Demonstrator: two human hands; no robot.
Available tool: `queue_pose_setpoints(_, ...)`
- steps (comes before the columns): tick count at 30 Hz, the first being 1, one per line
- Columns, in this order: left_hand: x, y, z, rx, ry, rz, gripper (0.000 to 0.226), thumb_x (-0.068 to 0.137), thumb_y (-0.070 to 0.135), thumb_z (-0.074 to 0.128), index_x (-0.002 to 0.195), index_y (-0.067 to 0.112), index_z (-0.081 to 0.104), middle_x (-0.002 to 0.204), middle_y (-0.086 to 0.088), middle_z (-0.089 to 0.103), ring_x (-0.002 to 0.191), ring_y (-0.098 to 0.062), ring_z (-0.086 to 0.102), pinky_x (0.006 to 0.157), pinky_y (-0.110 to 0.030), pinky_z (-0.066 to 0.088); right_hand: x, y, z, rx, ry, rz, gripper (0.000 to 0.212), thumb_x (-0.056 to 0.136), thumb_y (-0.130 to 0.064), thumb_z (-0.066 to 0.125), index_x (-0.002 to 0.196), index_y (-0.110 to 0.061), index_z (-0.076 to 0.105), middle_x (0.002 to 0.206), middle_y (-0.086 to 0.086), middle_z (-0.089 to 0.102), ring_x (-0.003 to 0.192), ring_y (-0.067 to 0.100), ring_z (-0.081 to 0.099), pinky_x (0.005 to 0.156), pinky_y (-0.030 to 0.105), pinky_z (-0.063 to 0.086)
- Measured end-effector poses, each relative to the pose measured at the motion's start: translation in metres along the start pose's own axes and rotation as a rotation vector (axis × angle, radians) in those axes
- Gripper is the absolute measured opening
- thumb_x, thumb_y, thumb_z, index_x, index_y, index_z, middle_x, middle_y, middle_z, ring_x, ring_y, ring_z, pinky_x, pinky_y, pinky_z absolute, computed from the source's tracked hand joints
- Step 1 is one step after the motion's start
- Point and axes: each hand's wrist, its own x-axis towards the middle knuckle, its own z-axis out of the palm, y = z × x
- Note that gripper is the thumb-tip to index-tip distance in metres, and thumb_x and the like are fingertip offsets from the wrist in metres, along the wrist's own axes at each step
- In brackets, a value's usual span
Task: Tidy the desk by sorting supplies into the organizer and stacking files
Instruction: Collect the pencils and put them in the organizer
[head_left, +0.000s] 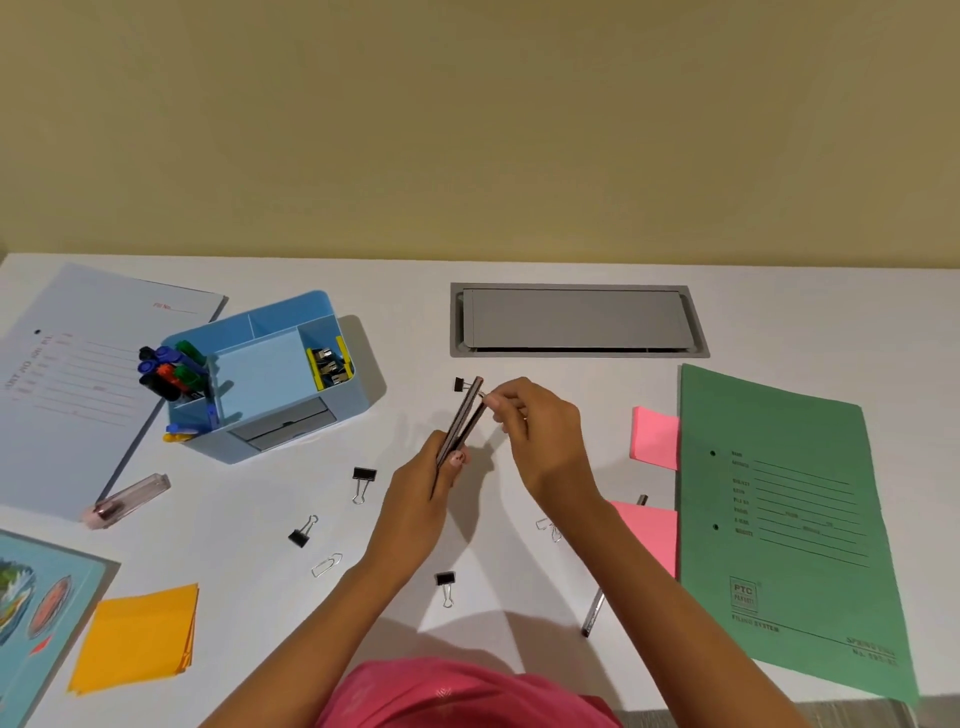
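The left hand grips two pencils while the right hand pinches their tips, seemingly aligning them for the organizer.

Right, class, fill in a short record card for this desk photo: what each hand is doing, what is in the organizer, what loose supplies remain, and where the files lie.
Left hand: grips the lower end of a bunch of pencils
Right hand: pinches the top of the bunch
Organizer: markers in the left slot, binder clips in the right slot
Loose binder clips: four, one at
Sticky notes: orange pad, pink pads
Files: green file at right, pale blue file at left, not stacked
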Motion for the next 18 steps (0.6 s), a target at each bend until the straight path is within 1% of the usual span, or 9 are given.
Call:
queue_pose_setpoints(2,-0.001,-0.004,-0.004,0.012,0.019,-0.037,0.023,0.097,0.034,0.037,0.093,0.017,0.052,0.07,0.003,0.058,0.058,-0.008,0.051,0.056,-0.021,0.038,0.01,0.024,0.01,-0.262,-0.044,0.094,0.016,0.098,-0.018,0.048,0.102,-0.009,0.06,0.095,0.004,0.063,0.087,0.019,0.059,0.074,0.025,0.046)
queue_pose_setpoints(3,-0.001,-0.005,-0.005,0.009,0.025,-0.056,0.024,0.098,0.034,0.037,0.091,0.015,0.051,0.07,0.001,0.058,0.057,-0.008,0.05,0.055,-0.021,0.037,0.014,0.038,0.016,-0.383,-0.073,0.135,0.017,0.098,-0.017,0.048,0.108,-0.008,0.058,0.103,0.007,0.062,0.094,0.022,0.059,0.078,0.028,0.046)
queue_pose_setpoints(5,-0.002,-0.007,-0.008,-0.017,0.027,-0.098,0.025,0.099,0.031,0.038,0.091,0.011,0.051,0.067,0.005,0.054,0.053,-0.001,0.047,0.051,-0.016,0.033,0.015,0.063,0.025,-0.567,-0.14,0.191,0.018,0.096,-0.014,0.049,0.112,-0.006,0.054,0.111,0.011,0.058,0.102,0.025,0.056,0.082,0.029,0.046)
queue_pose_setpoints(7,-0.005,-0.006,-0.009,-0.039,0.023,-0.136,0.026,0.099,0.029,0.038,0.092,0.008,0.052,0.068,0.011,0.052,0.053,0.007,0.049,0.05,-0.013,0.034,0.013,0.079,0.03,-0.686,-0.181,0.214,0.018,0.095,-0.013,0.051,0.112,-0.006,0.052,0.113,0.011,0.056,0.104,0.024,0.054,0.083,0.027,0.046)
queue_pose_setpoints(10,-0.007,-0.011,-0.012,-0.033,0.024,-0.171,0.024,0.099,0.028,0.039,0.093,0.011,0.054,0.07,0.012,0.055,0.055,0.012,0.051,0.052,-0.013,0.036,0.012,0.088,0.034,-0.737,-0.193,0.193,0.02,0.097,-0.017,0.05,0.113,-0.005,0.052,0.112,0.01,0.057,0.104,0.023,0.055,0.085,0.026,0.045)
queue_pose_setpoints(12,-0.009,-0.015,-0.014,-0.049,0.032,-0.2,0.022,0.099,0.028,0.039,0.089,0.016,0.054,0.071,0.01,0.056,0.05,0.007,0.05,0.05,-0.015,0.035,0.014,0.088,0.035,-0.754,-0.194,0.195,0.019,0.095,-0.013,0.051,0.111,-0.003,0.053,0.111,0.012,0.058,0.103,0.024,0.056,0.083,0.027,0.046)
queue_pose_setpoints(15,-0.013,-0.019,-0.016,-0.13,0.031,-0.277,0.021,0.099,0.029,0.04,0.085,0.02,0.053,0.071,0.007,0.054,0.042,0.0,0.044,0.047,-0.016,0.033,0.016,0.081,0.035,-0.678,-0.135,0.235,0.015,0.093,-0.009,0.048,0.103,0.0,0.056,0.103,0.015,0.06,0.094,0.027,0.057,0.071,0.029,0.041)
queue_pose_setpoints(17,-0.015,-0.019,-0.018,-0.343,0.016,-0.38,0.019,0.099,0.027,0.042,0.086,0.015,0.049,0.071,0.003,0.049,0.042,-0.003,0.038,0.045,-0.017,0.031,0.013,0.07,0.032,-0.566,-0.082,0.239,0.017,0.093,-0.014,0.05,0.094,0.001,0.058,0.094,0.015,0.062,0.086,0.028,0.057,0.064,0.029,0.036)
queue_pose_setpoints(18,-0.016,-0.018,-0.019,-0.511,0.005,-0.439,0.017,0.099,0.024,0.042,0.086,0.014,0.048,0.071,0.002,0.046,0.043,-0.006,0.035,0.044,-0.019,0.03,0.01,0.063,0.03,-0.47,-0.066,0.245,0.018,0.091,-0.016,0.053,0.09,0.0,0.059,0.089,0.014,0.063,0.082,0.028,0.058,0.063,0.03,0.038)
